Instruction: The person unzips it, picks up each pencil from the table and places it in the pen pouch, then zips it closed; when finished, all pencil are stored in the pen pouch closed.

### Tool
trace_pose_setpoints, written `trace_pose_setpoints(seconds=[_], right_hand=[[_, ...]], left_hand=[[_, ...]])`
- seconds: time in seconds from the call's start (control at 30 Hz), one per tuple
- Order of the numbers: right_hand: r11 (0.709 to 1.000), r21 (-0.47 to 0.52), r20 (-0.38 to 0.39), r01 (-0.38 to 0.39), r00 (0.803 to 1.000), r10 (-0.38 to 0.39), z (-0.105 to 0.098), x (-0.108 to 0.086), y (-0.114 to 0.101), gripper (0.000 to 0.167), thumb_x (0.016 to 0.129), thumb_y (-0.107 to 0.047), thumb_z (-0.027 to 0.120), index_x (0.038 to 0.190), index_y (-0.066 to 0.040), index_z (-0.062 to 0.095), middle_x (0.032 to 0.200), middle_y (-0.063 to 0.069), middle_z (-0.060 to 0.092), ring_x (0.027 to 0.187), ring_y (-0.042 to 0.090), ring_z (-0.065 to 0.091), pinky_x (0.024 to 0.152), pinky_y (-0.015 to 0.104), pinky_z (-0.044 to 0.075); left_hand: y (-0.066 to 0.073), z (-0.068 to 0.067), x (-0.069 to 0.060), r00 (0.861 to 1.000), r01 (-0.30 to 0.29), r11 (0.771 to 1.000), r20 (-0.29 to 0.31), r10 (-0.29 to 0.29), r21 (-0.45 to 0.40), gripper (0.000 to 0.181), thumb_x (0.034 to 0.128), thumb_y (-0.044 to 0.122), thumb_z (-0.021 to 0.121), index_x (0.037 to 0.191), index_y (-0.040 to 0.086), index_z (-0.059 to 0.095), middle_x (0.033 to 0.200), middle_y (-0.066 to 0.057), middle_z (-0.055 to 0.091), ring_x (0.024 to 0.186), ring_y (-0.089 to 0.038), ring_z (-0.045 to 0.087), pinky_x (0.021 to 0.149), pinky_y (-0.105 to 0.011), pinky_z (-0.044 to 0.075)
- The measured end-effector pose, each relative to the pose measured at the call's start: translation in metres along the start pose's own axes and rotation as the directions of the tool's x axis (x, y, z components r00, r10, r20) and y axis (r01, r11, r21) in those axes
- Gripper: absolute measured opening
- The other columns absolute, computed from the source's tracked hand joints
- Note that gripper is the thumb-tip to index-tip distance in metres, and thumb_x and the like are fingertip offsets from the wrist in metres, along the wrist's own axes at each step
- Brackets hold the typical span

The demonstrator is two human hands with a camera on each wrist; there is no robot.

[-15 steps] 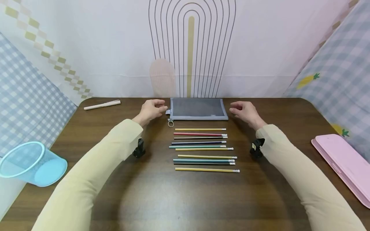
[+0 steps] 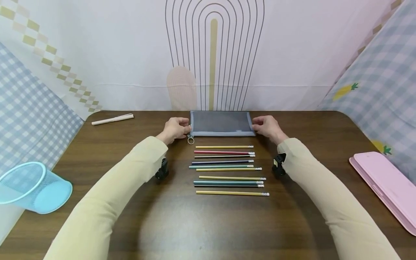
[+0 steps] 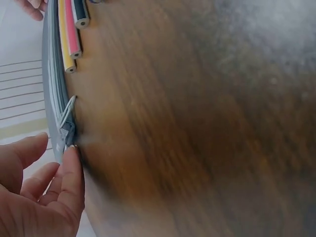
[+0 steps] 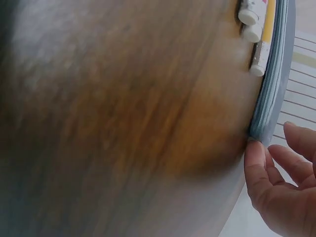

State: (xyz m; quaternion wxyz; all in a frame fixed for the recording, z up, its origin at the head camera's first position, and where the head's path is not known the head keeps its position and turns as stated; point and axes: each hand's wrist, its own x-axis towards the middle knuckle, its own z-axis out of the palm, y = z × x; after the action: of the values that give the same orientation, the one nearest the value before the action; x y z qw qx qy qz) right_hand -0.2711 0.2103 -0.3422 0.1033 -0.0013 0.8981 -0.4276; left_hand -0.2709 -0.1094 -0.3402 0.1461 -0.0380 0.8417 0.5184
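A flat grey-blue mesh zip pouch [image 2: 221, 122] lies at the table's back edge, with a ring [image 2: 190, 140] on its zip at the left end. My left hand [image 2: 175, 129] is at the pouch's left end; in the left wrist view one digit [image 3: 72, 170] touches the zip end while the others stand apart from it. At the opposite end is my right hand [image 2: 268, 127], one digit [image 4: 254, 155] touching the pouch's corner and the other fingers loosely bent. In front of the pouch, several pencils [image 2: 224, 147] with eraser ends lie in rough rows.
A white pen [image 2: 112, 119] lies at the back left. On the left edge a blue mesh basket [image 2: 53, 196] is tipped on its side. A pink case [image 2: 386, 184] lies along the right side. A patterned cloth [image 2: 130, 54] hangs behind the brown table [image 2: 201, 224].
Both hands have moved inward, from beside the pouch to touching its two ends. The pouch and pencils stay in place on the table.
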Motion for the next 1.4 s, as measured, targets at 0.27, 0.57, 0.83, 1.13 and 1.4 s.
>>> trace_pose_setpoints(seconds=[0.27, 0.57, 0.83, 1.13, 1.4], right_hand=[[0.999, 0.011, -0.015, -0.037, 0.999, 0.037, 0.003, 0.001, -0.001, 0.04, 0.094, -0.004, 0.052, 0.131, 0.01, 0.047, 0.131, 0.027, 0.051, 0.104, 0.026, 0.056, 0.086, 0.029, 0.051], [0.985, 0.138, 0.001, -0.099, 0.995, 0.1, 0.002, 0.0, 0.004, 0.041, 0.095, -0.006, 0.052, 0.133, 0.009, 0.046, 0.128, 0.026, 0.051, 0.082, 0.008, 0.054, 0.066, 0.012, 0.048], [0.967, 0.228, 0.009, -0.113, 0.993, 0.114, -0.002, -0.001, 0.01, 0.042, 0.096, -0.007, 0.049, 0.135, 0.006, 0.041, 0.119, 0.018, 0.05, 0.073, 0.005, 0.049, 0.063, 0.014, 0.047], [0.995, 0.098, -0.201, 0.012, 0.98, 0.008, 0.002, -0.009, 0.008, 0.035, 0.095, -0.011, 0.052, 0.126, 0.006, 0.053, 0.116, 0.02, 0.056, 0.091, 0.016, 0.052, 0.077, 0.018, 0.046], [0.939, 0.291, -0.113, 0.183, 0.981, -0.156, 0.033, -0.027, -0.031, 0.025, 0.092, -0.005, 0.058, 0.113, 0.009, 0.061, 0.086, 0.012, 0.062, 0.064, 0.007, 0.056, 0.062, 0.019, 0.054]], left_hand=[[-0.001, 0.004, 0.0, 1.0, 0.002, 1.0, -0.01, -0.002, 0.017, 0.045, 0.0908, 0.008, 0.061, 0.134, 0.002, 0.051, 0.133, -0.014, 0.054, 0.113, -0.025, 0.059, 0.085, -0.031, 0.055], [-0.001, 0.005, -0.001, 0.999, 0.039, 0.997, 0.008, -0.038, -0.067, 0.045, 0.0908, 0.006, 0.06, 0.134, 0.001, 0.049, 0.129, -0.015, 0.056, 0.094, -0.017, 0.061, 0.083, -0.027, 0.055], [-0.001, 0.011, 0.0, 0.998, 0.057, 0.974, 0.032, -0.051, -0.217, 0.048, 0.0915, 0.0, 0.057, 0.138, 0.002, 0.044, 0.11, -0.006, 0.049, 0.089, -0.012, 0.056, 0.087, -0.029, 0.053], [0.003, 0.016, -0.002, 0.996, 0.093, 0.926, 0.034, -0.087, -0.367, 0.05, 0.0921, -0.004, 0.052, 0.14, 0.002, 0.042, 0.125, -0.011, 0.049, 0.105, -0.02, 0.055, 0.094, -0.033, 0.049], [0.011, 0.023, -0.005, 0.995, 0.088, 0.892, 0.003, -0.097, -0.442, 0.051, 0.0915, -0.004, 0.053, 0.14, 0.003, 0.042, 0.129, -0.012, 0.049, 0.099, -0.018, 0.056, 0.066, -0.017, 0.055]])
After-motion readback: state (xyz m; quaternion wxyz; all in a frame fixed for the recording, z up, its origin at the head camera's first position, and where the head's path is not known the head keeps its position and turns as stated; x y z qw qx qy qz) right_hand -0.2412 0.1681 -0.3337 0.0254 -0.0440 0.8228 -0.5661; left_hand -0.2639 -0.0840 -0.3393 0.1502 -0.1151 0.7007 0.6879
